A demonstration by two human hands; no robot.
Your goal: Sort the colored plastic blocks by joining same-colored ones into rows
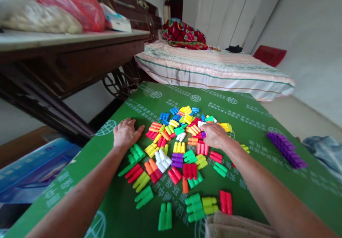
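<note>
Many plastic bullet-shaped building pieces in red, green, yellow, blue, orange, white and purple lie in a pile on a green table cover. My left hand rests flat on the cover at the pile's left edge, fingers stretched out. My right hand reaches into the pile's right side, fingers curled over a small purple piece. A long row of joined purple pieces lies apart on the right.
A dark wooden desk with plastic bags stands at left. A bed with striped bedding lies behind the table. A beige cloth sits at the near table edge. A blue box lies low on the left.
</note>
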